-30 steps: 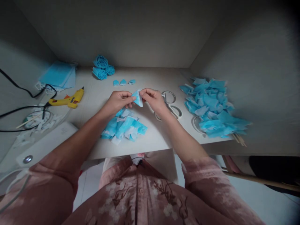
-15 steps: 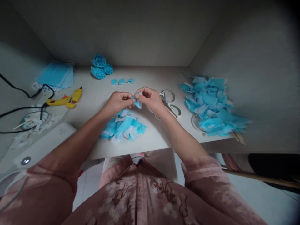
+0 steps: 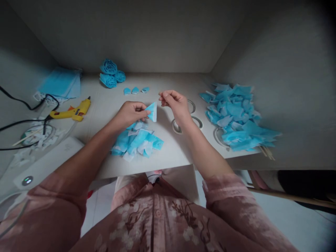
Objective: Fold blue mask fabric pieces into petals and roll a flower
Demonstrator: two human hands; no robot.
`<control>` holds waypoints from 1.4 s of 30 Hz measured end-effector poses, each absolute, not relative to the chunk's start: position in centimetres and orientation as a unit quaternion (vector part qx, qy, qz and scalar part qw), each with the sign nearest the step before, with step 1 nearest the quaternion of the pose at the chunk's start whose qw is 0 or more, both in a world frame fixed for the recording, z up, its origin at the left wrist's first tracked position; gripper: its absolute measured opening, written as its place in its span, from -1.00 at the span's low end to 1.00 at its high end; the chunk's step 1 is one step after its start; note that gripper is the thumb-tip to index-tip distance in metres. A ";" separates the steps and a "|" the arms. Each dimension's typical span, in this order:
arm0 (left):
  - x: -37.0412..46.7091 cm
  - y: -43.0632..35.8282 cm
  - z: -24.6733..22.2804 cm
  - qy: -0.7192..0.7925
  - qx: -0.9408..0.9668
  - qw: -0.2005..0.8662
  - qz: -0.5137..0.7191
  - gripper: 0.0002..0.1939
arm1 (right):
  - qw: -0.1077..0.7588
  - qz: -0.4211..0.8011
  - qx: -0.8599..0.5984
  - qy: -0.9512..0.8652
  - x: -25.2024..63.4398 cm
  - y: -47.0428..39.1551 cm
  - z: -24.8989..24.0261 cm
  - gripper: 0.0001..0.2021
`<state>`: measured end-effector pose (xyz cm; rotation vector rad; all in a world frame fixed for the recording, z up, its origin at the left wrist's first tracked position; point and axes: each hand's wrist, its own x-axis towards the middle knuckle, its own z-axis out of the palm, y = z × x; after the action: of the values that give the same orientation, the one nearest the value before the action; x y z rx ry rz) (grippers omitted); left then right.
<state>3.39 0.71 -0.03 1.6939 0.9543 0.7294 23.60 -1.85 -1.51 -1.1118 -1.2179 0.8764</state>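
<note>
Between thumb and fingers, my left hand (image 3: pixel 132 113) pinches a light blue folded fabric triangle (image 3: pixel 151 112) with a white edge on its right side. My right hand (image 3: pixel 174 101) is raised a little to the right of the triangle, apart from it. Its fingers are curled and drawn together, and nothing shows in them. A loose pile of blue and white fabric pieces (image 3: pixel 139 141) lies below my left hand. Scissors (image 3: pixel 197 122) lie partly hidden behind my right hand and wrist. Beyond my hands, three small folded blue petals (image 3: pixel 135 90) sit in a row.
Several rolled blue fabric roses (image 3: pixel 109 80) stand at the back left. A yellow glue gun (image 3: pixel 76 111) and blue face masks (image 3: pixel 59 83) lie at the left, near a white power bank-like box (image 3: pixel 52 161). At right is a large heap of blue pieces (image 3: pixel 233 112) with sticks (image 3: pixel 267 152).
My right hand has let go of the blue triangle and moved up and to the right. The left hand keeps hold of the piece, which now shows more fully.
</note>
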 end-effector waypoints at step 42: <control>3.4 1.5 0.5 0.404 0.599 0.582 0.373 -0.76 | 0.463 0.172 -0.396 -0.774 23.5 -1.7 -2.6 -0.77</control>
<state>3.39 1.48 0.51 1.4004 0.9439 0.8715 23.50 -1.69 -2.60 -0.9733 -1.9018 0.4224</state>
